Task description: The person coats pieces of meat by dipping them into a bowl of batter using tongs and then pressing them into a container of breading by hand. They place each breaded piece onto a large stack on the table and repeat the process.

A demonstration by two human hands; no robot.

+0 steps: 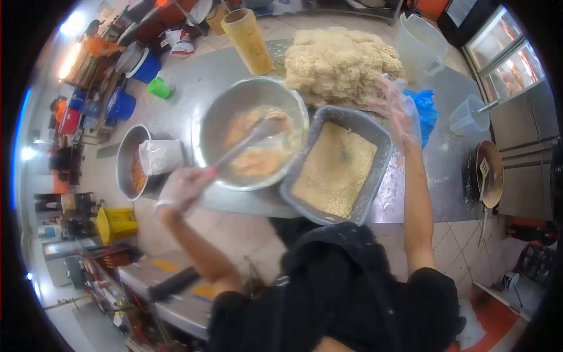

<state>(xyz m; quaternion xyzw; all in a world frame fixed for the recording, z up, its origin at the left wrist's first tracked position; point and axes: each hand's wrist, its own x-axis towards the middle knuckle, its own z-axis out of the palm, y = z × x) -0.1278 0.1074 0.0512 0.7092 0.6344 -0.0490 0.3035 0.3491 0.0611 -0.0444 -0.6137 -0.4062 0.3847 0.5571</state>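
Observation:
In the head view my gloved left hand [186, 190] is closed around the red end of a long grey utensil [243, 144]. The utensil's broad, blurred head reaches into a large metal bowl [205, 126] of wet, pale orange pieces [258, 161], which I cannot name for certain. My right hand [399, 111], in a clear plastic glove, is raised with fingers apart beside a big heap of pale crumbs [340, 61]. Nothing shows in it. Between my arms, a grey plastic tub [384, 167] holds fine beige crumbs [337, 167] with a small dip in them.
A smaller metal bowl [124, 155] and a white bag [161, 156] are at left. Behind stand a yellowish cylinder [247, 41] and a green cup [158, 88]. A blue bag [423, 114], clear jugs [469, 114] and a frying pan [489, 170] are at right. A person [97, 44] is far left.

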